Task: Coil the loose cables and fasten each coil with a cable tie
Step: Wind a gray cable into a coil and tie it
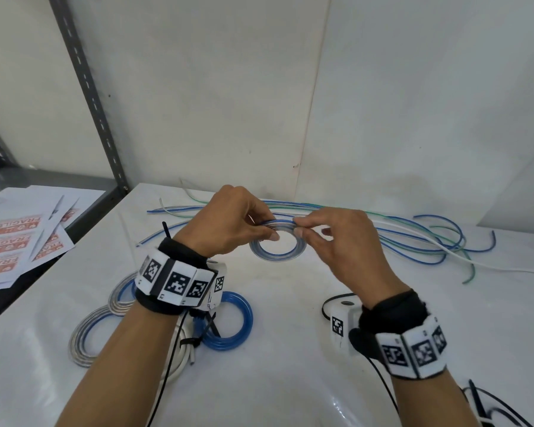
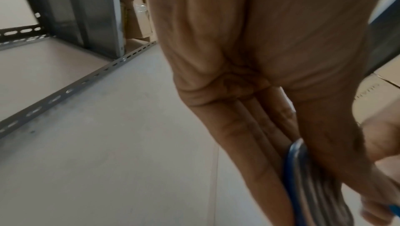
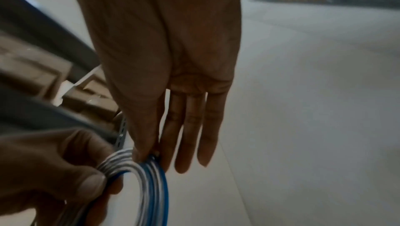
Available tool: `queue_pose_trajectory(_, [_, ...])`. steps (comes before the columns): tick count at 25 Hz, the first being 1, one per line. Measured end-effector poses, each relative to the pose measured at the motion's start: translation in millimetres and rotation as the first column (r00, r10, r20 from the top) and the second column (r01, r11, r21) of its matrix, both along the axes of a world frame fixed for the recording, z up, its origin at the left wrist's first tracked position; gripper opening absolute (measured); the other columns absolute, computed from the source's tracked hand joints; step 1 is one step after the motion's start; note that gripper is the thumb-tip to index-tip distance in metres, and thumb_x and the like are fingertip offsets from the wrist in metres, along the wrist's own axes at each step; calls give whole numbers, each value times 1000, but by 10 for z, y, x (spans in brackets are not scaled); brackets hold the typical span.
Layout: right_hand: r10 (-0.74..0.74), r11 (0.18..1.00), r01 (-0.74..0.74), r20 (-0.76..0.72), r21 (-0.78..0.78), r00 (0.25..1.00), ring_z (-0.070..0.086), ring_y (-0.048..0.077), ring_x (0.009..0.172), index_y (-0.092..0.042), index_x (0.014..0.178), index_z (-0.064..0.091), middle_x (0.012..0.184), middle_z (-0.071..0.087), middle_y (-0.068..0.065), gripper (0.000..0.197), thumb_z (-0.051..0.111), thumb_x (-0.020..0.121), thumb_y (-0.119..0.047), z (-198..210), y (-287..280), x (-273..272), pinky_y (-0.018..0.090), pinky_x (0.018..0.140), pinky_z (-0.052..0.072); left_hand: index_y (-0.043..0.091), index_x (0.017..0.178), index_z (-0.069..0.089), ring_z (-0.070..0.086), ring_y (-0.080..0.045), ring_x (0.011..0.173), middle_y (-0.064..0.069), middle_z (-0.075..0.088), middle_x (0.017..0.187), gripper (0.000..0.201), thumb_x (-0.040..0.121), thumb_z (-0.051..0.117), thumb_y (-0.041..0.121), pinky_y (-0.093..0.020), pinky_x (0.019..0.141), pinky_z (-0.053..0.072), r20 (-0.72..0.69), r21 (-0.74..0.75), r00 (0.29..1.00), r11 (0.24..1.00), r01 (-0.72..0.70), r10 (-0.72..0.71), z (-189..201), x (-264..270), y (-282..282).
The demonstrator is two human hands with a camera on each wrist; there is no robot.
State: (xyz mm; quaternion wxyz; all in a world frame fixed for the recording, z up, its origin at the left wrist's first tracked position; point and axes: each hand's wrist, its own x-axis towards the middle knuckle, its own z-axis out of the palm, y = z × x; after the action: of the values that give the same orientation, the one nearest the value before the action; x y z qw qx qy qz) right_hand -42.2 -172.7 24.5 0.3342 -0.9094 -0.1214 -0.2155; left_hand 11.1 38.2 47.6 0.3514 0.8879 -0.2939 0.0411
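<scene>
Left hand (image 1: 228,220) pinches the blue-and-clear coil (image 1: 276,245) at its 10 o'clock rim; right hand (image 1: 336,238) pinches its 1 o'clock rim, other fingers (image 3: 194,130) straight. Coil is held above the table (image 1: 290,380) at centre, open face tilted toward the camera. Loose cables (image 1: 413,235) run 9-to-3 behind. Finished coils (image 1: 228,322) at 7 o'clock. Papers (image 1: 16,241) at 9 o'clock read "FRAGILE".

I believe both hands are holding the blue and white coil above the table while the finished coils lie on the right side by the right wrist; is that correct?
Not quite: the finished coils lie on the left side, by the left wrist, as the head view shows. The rest holds: the left hand and the right hand both hold the blue and white coil above the table.
</scene>
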Motion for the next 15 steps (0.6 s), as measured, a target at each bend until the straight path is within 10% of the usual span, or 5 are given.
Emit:
queue_pose_trajectory(2, [-126,959,116,-22,-258,992,66,19,99,-29,95,77,100,74,-7,13,71,91,-39,31,98,-42,40,82,51,22,82,82,53,3,53,15,59,52,8,77,87,27,-10,55,33,43,91,999,996,-6,2,-21,-8,-50])
queue_pose_trajectory(10, [-138,897,81,-101,-435,985,61,24,89,-30,100,72,86,70,-3,24,56,98,-48,7,149,-15,37,74,49,24,83,83,54,3,54,17,57,50,7,77,87,25,-9,55,34,64,132,998,991,2,-11,-24,-25,-70])
queue_pose_trajectory(15, [48,983,-53,-31,-176,998,59,12,69,-27,93,74,70,67,-7,17,66,93,-42,-27,36,55,37,67,49,21,81,82,55,1,53,11,66,56,8,76,88,24,-14,55,41,-13,-3,1000,1000,18,-18,16,-23,33])
